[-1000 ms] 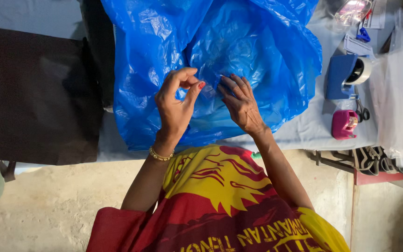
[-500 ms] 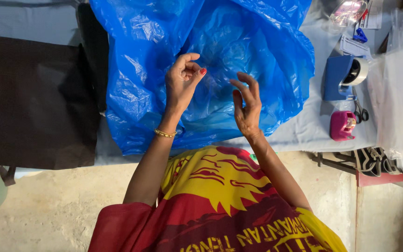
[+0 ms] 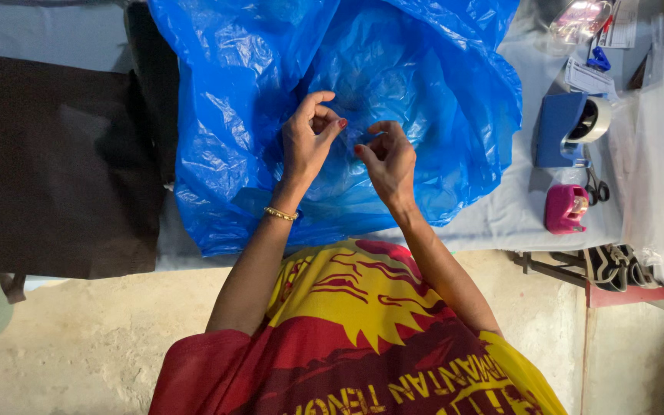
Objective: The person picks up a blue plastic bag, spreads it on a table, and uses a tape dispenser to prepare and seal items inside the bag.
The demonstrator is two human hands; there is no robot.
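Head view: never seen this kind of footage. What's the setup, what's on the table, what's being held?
There is no machine: a person wears a camera on the head, looking down at their own two bare hands. The left hand and right hand are raised close together over a large crumpled blue plastic bag on a table with a pale cover. Fingers are pinched, but whether they grip anything is too small to tell. To the right stand a blue tape dispenser, a smaller pink one and scissors. A dark cloth lies left.
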